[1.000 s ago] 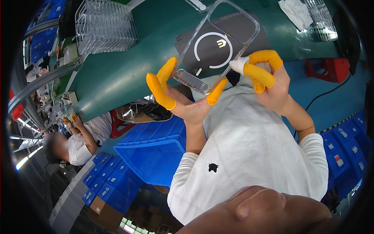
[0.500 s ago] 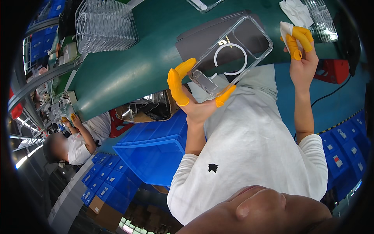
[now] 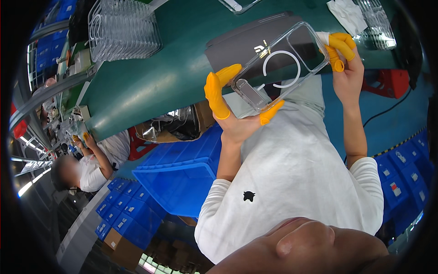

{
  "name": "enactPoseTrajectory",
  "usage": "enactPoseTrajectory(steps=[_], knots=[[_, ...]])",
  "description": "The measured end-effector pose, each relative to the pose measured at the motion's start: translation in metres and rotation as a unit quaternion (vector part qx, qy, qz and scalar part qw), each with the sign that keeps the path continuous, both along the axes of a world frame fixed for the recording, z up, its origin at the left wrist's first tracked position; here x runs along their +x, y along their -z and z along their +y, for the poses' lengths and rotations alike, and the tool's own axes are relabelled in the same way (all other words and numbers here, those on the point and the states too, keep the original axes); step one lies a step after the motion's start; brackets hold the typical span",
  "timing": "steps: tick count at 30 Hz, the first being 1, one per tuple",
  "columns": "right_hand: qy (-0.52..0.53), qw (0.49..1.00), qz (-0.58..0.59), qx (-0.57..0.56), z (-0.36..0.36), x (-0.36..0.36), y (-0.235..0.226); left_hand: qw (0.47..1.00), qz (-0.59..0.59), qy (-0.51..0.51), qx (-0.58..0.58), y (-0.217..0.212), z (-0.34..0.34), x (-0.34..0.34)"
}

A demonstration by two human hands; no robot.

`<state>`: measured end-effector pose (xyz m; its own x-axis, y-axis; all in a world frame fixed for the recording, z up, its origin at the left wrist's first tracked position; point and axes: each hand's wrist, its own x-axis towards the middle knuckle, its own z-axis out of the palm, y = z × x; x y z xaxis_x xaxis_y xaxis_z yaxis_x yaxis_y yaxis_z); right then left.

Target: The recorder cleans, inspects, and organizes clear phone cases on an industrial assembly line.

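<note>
clear phone case (image 3: 278, 68) between both hands

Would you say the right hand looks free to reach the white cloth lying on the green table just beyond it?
Probably yes: the right hand holds the clear phone case by its corner only, and nothing lies between it and the white cloth on the green table.

The scene is brightly and evenly lit from overhead; colours are saturated and shadows are soft. Small glare patches sit on the clear phone case (image 3: 278, 64) and on the stacked clear trays (image 3: 123, 29) at the far left edge of the green table (image 3: 150, 86). Fisheye distortion bends the table edge strongly. A black vignette rings the frame. The close foreground at the bottom is out of focus, and bright streaks flare at the lower left rim.
</note>
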<state>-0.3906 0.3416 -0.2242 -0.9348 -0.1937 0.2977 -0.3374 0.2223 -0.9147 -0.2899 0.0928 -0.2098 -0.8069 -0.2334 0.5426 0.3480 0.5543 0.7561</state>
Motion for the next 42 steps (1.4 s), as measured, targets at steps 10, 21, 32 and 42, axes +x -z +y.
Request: enactPoseTrajectory(steps=[10, 21, 32, 42], knots=[[0.041, 0.999, -0.014, 0.012, 0.007, 0.0, 0.009, 1.0, 0.01, 0.015, 0.018, -0.011, 0.011, -0.014], [0.071, 0.997, -0.002, 0.018, 0.008, -0.003, 0.01, 0.999, -0.019, 0.041, -0.012, -0.017, 0.011, -0.02], [0.061, 0.998, -0.021, -0.003, 0.007, 0.0, 0.008, 0.999, -0.027, 0.041, -0.003, -0.02, 0.008, -0.021], [0.045, 0.998, -0.048, 0.01, 0.004, -0.001, 0.01, 0.999, -0.021, 0.037, -0.006, -0.027, 0.001, -0.026]])
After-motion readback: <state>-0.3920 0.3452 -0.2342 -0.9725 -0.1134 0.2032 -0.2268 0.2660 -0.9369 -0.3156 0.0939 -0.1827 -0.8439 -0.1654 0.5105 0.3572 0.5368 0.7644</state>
